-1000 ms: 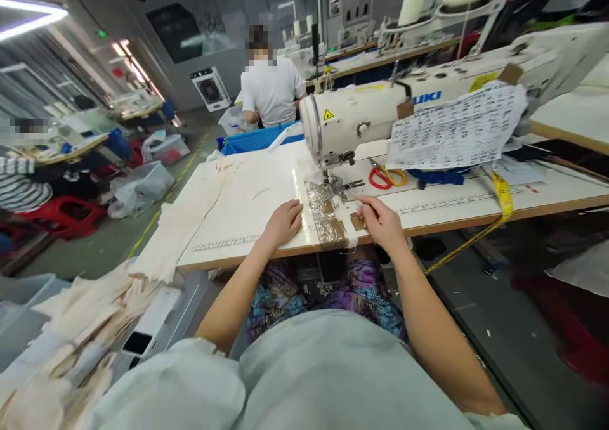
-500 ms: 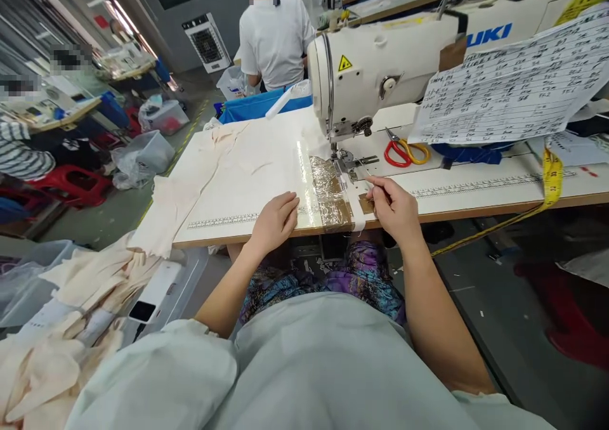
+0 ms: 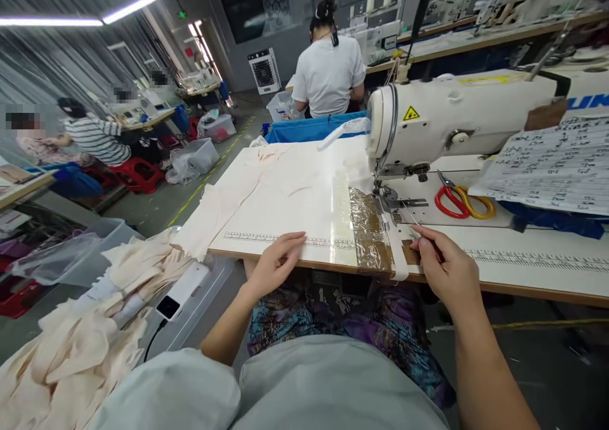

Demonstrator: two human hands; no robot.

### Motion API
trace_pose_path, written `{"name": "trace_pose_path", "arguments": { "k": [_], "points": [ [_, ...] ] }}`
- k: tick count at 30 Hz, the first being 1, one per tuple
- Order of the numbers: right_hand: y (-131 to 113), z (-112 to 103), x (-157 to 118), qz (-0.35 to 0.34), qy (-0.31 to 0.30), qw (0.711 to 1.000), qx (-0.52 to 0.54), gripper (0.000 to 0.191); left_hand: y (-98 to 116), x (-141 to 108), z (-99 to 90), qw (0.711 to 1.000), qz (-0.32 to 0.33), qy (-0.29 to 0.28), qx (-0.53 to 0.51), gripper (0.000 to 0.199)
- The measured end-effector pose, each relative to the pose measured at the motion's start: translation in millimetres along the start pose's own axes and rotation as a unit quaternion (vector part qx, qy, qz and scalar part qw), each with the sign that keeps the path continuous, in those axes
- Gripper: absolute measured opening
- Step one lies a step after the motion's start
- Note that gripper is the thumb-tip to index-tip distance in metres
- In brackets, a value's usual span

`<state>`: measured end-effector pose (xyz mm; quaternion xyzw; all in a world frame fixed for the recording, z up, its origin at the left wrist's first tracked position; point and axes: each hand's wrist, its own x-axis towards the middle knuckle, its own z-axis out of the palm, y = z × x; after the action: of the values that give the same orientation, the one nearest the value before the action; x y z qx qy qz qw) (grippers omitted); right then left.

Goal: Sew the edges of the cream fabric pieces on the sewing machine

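My left hand [image 3: 280, 260] hovers at the table's front edge with fingers stretched out and nothing in them. Slightly blurred, it is left of a clear tape strip [image 3: 340, 227] on the white table. My right hand [image 3: 442, 262] pinches a thin metal tool [image 3: 413, 217], whose tip points toward the needle area of the sewing machine [image 3: 428, 116]; its exact kind is too small to tell. Between the hands, a white fabric band [image 3: 398, 252] runs from the presser foot over the table edge, beside a brown taped patch [image 3: 366, 227].
Scissors [image 3: 459, 201] with red and yellow handles lie right of the needle. Cream fabric pieces [image 3: 228, 195] cover the table's left part, and more cream cloth [image 3: 80, 354] is heaped at lower left near a white device [image 3: 181, 290]. A person in white [image 3: 328, 75] sits beyond the table.
The view has swung left and up. My left hand has drawn away from the clear strip, leftward. My right hand stays beside the needle area, still pinching the thin tool.
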<state>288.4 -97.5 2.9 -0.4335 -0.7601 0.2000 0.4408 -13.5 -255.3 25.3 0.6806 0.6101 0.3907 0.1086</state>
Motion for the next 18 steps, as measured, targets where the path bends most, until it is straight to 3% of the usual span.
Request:
{"name": "trace_pose_path", "arguments": {
  "k": [4, 10, 14, 18],
  "points": [
    [-1, 0, 0, 0.006, -0.002, 1.000, -0.004, 0.043, -28, 3, -44.3, 0.992, -0.059, 0.041, 0.105, 0.034],
    [-5, -2, 1, 0.054, -0.024, 0.998, -0.031, 0.053, -79, 17, -103.9, 0.934, -0.197, 0.069, 0.291, 0.037],
    [-4, -1, 1, 0.070, -0.028, 0.996, -0.046, 0.056, -103, 45, -116.3, 0.888, -0.263, 0.070, 0.370, 0.040],
    [0, 0, -1, 0.082, -0.028, 0.995, -0.053, 0.055, -115, 64, -120.0, 0.864, -0.295, 0.056, 0.404, 0.025]
  ]
}}
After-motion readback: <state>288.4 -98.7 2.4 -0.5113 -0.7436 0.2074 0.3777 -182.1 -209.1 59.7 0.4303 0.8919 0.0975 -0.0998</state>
